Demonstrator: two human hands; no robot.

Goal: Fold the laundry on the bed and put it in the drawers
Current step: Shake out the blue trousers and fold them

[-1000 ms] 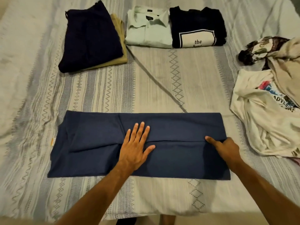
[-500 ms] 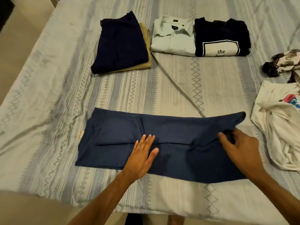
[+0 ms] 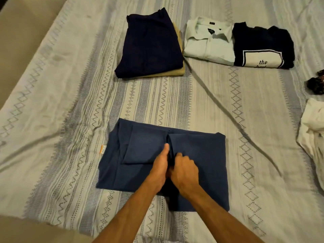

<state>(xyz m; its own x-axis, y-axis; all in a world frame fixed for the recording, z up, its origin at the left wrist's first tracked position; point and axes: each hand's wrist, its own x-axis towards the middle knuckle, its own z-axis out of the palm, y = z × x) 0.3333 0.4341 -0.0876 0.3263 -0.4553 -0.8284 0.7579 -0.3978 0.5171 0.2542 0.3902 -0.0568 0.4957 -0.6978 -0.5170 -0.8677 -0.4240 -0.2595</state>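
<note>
- Blue garment (image 3: pixel 198 165) lies folded near the bed's (image 3: pixel 52 137) near edge, about midway along it, its right half doubled over onto the left.
- Left hand (image 3: pixel 160 165) rests on the garment at the inner edge of the fold, thumb stretched forward along it; the other fingers are hidden, so their bend cannot be told.
- Right hand (image 3: pixel 185 170) sits touching the left, fingers curled down and pinching the folded-over cloth.
- Small orange tag (image 3: pixel 103 149) sticks out at the garment's left edge; its print is too small to read.
- Bare striped bedspread stretches between the garment and the folded piles beyond, and widely towards the bed's left edge.
- Crumpled white garment (image 3: pixel 313 135) lies at the right edge, with a dark patterned piece (image 3: pixel 316 85) just beyond it.
- Folded navy trousers (image 3: pixel 150 44) sit on a tan piece (image 3: pixel 177 71) towards the far edge.
- Right of them lies a folded pale collared shirt (image 3: pixel 208 44), its collar label unreadable.
- Touching it, a black top (image 3: pixel 263 41) shows a white panel reading "the", with the line below cut off by the fold.
</note>
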